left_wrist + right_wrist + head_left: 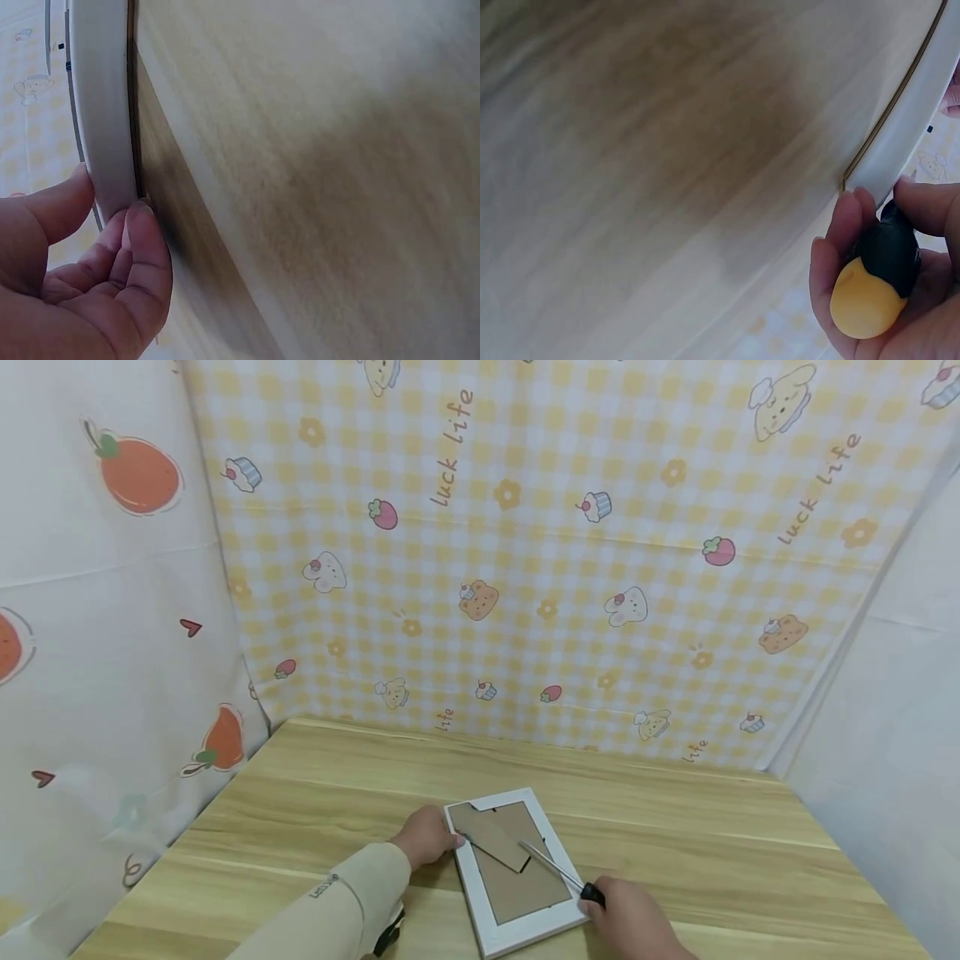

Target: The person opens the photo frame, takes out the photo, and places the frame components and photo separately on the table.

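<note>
A white picture frame (504,935) lies back side up, showing its brown backing board (517,897) and a brown easel stand flap (491,839) set slantwise across it. My left hand (426,837) grips the frame's far left corner; in the left wrist view, the thumb is on one side of the white edge and the curled fingers are on the other. Held in my right hand (633,917) is a screwdriver (870,292) with a black and yellow handle. Its metal shaft reaches over the backing, the tip near the flap. Right fingertips also touch the frame's near right corner.
The frame is on a wood-grain table (337,777). A yellow checked cloth (525,610) hangs behind it, with pale cloths at both sides. A small dark object (388,935) shows beneath the left sleeve (330,902).
</note>
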### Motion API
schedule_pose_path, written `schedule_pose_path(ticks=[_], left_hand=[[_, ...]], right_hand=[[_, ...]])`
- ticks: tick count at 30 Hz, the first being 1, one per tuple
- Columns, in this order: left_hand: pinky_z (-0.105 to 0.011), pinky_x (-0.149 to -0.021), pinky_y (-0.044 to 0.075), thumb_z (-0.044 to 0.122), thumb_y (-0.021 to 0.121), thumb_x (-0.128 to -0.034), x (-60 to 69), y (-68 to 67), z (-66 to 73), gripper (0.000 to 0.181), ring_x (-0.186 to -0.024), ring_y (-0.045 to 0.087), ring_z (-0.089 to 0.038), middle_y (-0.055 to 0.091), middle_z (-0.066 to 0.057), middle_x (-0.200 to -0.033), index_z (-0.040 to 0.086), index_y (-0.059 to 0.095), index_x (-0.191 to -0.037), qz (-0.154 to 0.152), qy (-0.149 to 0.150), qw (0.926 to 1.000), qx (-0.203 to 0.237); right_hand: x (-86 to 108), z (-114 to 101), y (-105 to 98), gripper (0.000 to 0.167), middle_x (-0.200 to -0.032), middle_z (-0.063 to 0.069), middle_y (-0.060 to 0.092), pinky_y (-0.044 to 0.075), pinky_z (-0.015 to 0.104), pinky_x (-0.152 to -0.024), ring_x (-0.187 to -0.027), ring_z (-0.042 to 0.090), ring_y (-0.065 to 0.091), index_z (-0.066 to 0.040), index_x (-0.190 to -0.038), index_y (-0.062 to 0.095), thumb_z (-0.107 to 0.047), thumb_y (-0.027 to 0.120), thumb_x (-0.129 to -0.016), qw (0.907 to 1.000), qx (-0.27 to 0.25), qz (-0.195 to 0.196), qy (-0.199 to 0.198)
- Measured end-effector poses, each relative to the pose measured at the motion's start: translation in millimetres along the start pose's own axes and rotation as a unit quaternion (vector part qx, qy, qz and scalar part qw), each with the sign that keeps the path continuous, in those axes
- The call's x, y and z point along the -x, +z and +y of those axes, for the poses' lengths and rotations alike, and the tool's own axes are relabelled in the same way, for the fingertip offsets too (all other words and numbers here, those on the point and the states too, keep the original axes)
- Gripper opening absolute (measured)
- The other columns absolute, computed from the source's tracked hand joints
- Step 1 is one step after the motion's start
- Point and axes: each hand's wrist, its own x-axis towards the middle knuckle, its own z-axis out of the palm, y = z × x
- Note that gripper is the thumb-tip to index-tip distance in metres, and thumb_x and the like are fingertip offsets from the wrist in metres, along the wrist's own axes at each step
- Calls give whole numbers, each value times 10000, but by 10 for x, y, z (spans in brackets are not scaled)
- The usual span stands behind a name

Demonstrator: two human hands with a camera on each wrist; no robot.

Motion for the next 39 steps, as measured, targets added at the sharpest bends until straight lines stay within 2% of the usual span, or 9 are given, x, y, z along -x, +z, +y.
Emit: schedule_pose_path(ticks=[11, 15, 19, 22, 28, 31, 34, 36, 39], left_hand=[[-251, -488, 340, 85, 742, -815, 24, 11, 24, 384, -493, 362, -115, 360, 49, -510, 92, 456, -560, 105, 113, 9999, -50], [-274, -535, 393, 91, 733, -822, 52, 48, 18, 256, -530, 397, -120, 417, 34, -547, 30, 568, -635, 261, 346, 9988, -224], [-298, -577, 423, 80, 719, -829, 108, 89, 32, 190, -549, 411, -129, 442, 11, -569, -11, 614, -699, 385, 516, 9975, -300], [-313, -586, 434, 76, 712, -831, 154, 118, 56, 197, -546, 412, -140, 442, -4, -562, -35, 615, -702, 439, 473, 9976, -248], [-361, -642, 485, 70, 700, -841, 189, 152, 73, 158, -601, 468, -160, 548, -55, -623, -80, 662, -808, 481, 308, 9984, -26], [-327, -586, 454, 71, 710, -827, 164, 174, 18, 194, -560, 435, -141, 478, -1, -562, -25, 620, -686, 505, 396, 9979, 21], [-272, -504, 368, 100, 722, -814, 127, 185, -83, 355, -495, 356, -102, 349, 72, -502, 101, 481, -553, 426, 456, 9980, 85], [-245, -464, 310, 129, 717, -819, 110, 163, -153, 435, -461, 310, -78, 302, 102, -477, 162, 397, -526, 282, 396, 9986, 184], [-228, -450, 298, 158, 697, -824, 92, 74, -215, 447, -445, 308, -70, 312, 102, -467, 185, 373, -519, 263, 230, 9992, 190]], right_hand=[[-44, -4, -38, 205, -633, -23, 466, 339, 286, -526, -578, 144, 407, -75, -733, 566, -157, 717, -845, 9998, -188, 15, -33], [-61, 33, -48, 207, -619, -20, 445, 320, 269, -514, -569, 140, 395, -72, -729, 559, -142, 714, -847, 9997, -233, 54, -79], [-80, 65, -60, 212, -607, -22, 427, 314, 266, -507, -558, 137, 389, -77, -721, 552, -134, 711, -848, 9996, -240, 120, -80], [-93, 87, -81, 208, -610, -18, 426, 327, 270, -513, -563, 140, 394, -75, -726, 551, -132, 707, -850, 9996, -231, 153, -77], [-113, 134, -100, 192, -609, -11, 427, 325, 261, -506, -557, 143, 400, -65, -738, 558, -124, 700, -854, 9994, -297, 93, -122], [-124, 148, -95, 189, -611, -13, 432, 323, 261, -502, -554, 141, 399, -62, -744, 565, -133, 701, -856, 9995, -253, 70, -148], [-129, 155, -89, 177, -626, -13, 454, 337, 261, -510, -565, 141, 411, -55, -763, 585, -145, 704, -858, 9996, -271, 5, -107], [-118, 164, -84, 176, -637, -16, 470, 344, 260, -520, -577, 139, 419, -56, -766, 593, -154, 712, -853, 9995, -303, -4, -58], [-79, 186, -85, 195, -639, -23, 470, 349, 266, -536, -589, 139, 418, -72, -746, 582, -164, 725, -840, 9994, -330, 70, -8]])
